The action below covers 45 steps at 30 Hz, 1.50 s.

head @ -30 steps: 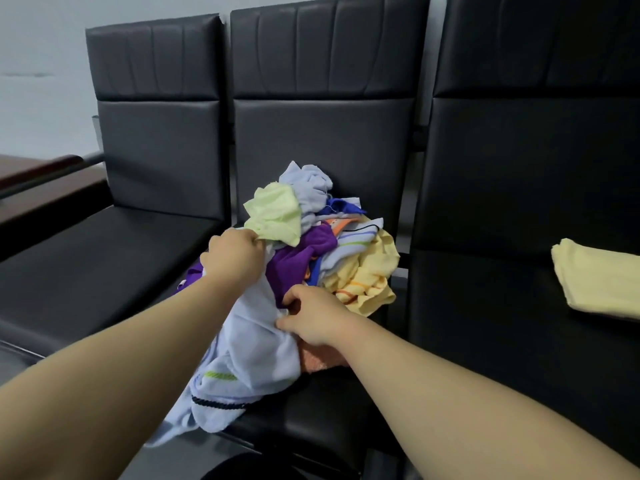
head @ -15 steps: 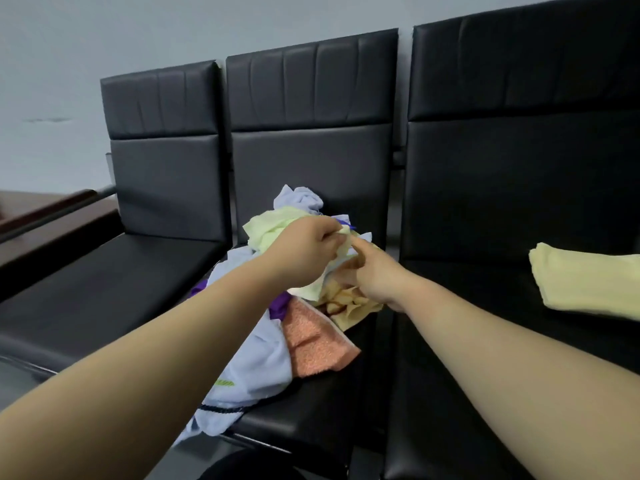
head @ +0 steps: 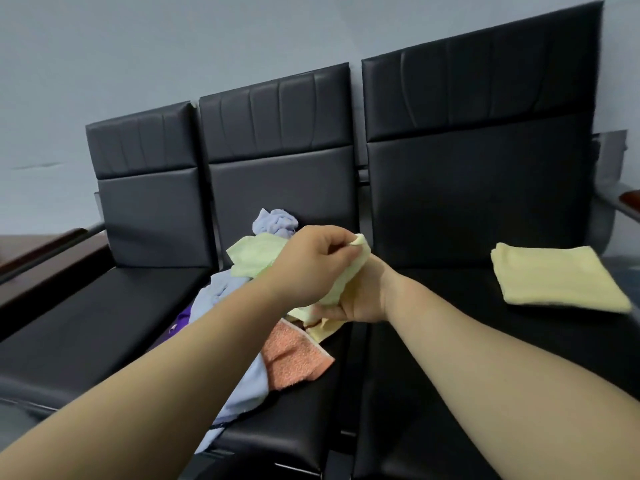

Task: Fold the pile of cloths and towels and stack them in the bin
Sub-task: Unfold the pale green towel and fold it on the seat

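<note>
Black bench seats [head: 450,306], cloth pile [head: 242,306] on middle seat, left hand [head: 311,268] and right hand [head: 360,299] gripping pale yellow cloth [head: 341,289]

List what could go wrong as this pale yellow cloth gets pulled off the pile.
1. Both hands, left and right, grip the pale yellow cloth above the pile; tangled neighbours may lift with it.
2. The orange cloth lies near the seat's front edge and may slide off.
</note>
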{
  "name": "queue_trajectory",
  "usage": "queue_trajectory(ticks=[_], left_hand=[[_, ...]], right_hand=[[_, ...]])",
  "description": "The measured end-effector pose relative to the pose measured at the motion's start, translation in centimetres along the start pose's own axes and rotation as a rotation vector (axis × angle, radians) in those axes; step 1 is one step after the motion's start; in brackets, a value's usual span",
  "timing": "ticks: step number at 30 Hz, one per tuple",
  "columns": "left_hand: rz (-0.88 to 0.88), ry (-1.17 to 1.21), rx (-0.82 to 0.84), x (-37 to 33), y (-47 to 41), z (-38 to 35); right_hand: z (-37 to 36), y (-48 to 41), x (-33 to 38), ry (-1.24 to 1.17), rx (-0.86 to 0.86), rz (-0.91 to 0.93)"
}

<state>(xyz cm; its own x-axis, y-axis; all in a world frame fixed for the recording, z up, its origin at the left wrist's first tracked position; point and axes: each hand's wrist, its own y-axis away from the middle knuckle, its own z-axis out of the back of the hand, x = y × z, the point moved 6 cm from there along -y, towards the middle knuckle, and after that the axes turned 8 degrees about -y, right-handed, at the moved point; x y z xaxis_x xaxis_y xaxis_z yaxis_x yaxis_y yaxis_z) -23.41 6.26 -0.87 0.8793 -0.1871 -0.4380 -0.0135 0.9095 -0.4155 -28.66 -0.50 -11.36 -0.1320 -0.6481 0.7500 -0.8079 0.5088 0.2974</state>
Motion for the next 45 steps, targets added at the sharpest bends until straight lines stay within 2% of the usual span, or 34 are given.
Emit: queue_trajectory(ticks=[3, 6, 8, 10, 12, 14, 18, 20, 23, 25, 27, 29, 31, 33, 36, 37, 39, 42, 45], left_hand=[[0.031, 0.026, 0.024, 0.5, 0.8, 0.5], [0.226, 0.209, -0.048, 3.8, 1.8, 1.1], [0.428, 0.246, -0.171, 7.2, 2.3, 0.9], [0.733, 0.322, -0.141, 10.8, 3.3, -0.7], [1.053, 0.599, -0.024, 12.8, 4.7, -3.2], [1.221, 0.977, -0.049, 12.8, 4.8, -5.5], [1.109, 1.215, -0.179, 12.7, 1.7, -6.6], [1.086, 1.113, -0.283, 14.2, 0.4, -6.8], [0.883, 0.919, -0.356, 13.4, -1.4, -6.3], [0.666, 0.871, -0.263, 9.1, -2.5, -6.1], [0.437, 0.725, -0.111, 4.2, -3.6, -6.5], [0.314, 0.675, 0.082, 0.4, -4.0, -8.3], [0.304, 0.669, 0.256, -1.8, -3.8, -10.7], [0.381, 0.608, 0.395, -2.2, -3.2, -13.4], [0.539, 0.336, 0.605, -1.9, -0.8, -17.3], [0.525, 0.257, 0.621, -1.8, -0.2, -18.4], [0.419, 0.205, 0.544, -1.7, 0.0, -20.2], [0.238, 0.409, 0.552, -2.8, 0.9, -22.1], [0.049, 0.518, 0.564, -4.1, 1.7, -23.1]], right_hand=[[0.3, -0.2, 0.2, -0.105, -0.099, 0.026], [1.3, 0.2, 1.1, 0.014, -0.168, 0.049], [2.1, 1.6, 2.3, 0.190, -0.227, 0.094], [2.1, 3.4, 3.6, 0.321, -0.218, 0.159], [1.5, 5.0, 4.6, 0.405, -0.148, 0.206], [1.5, 6.7, 5.1, 0.428, -0.093, 0.216], [3.3, 9.5, 5.5, 0.484, -0.045, 0.160], [5.5, 10.3, 5.4, 0.551, -0.121, 0.128], [9.6, 10.8, 5.3, 0.549, -0.298, 0.116], [12.4, 11.2, 5.2, 0.537, -0.412, 0.123], [14.5, 12.0, 5.3, 0.543, -0.466, 0.133], [16.2, 13.1, 5.3, 0.576, -0.481, 0.129], [17.5, 14.8, 5.0, 0.646, -0.487, 0.072], [19.0, 16.2, 4.1, 0.702, -0.492, -0.043], [21.9, 17.7, 1.8, 0.737, -0.600, -0.186], [22.7, 18.1, 1.1, 0.727, -0.645, -0.205], [23.9, 18.1, 0.1, 0.650, -0.707, -0.166], [24.4, 17.4, -0.5, 0.375, -0.739, -0.057], [23.9, 16.1, -0.3, 0.164, -0.659, -0.005]])
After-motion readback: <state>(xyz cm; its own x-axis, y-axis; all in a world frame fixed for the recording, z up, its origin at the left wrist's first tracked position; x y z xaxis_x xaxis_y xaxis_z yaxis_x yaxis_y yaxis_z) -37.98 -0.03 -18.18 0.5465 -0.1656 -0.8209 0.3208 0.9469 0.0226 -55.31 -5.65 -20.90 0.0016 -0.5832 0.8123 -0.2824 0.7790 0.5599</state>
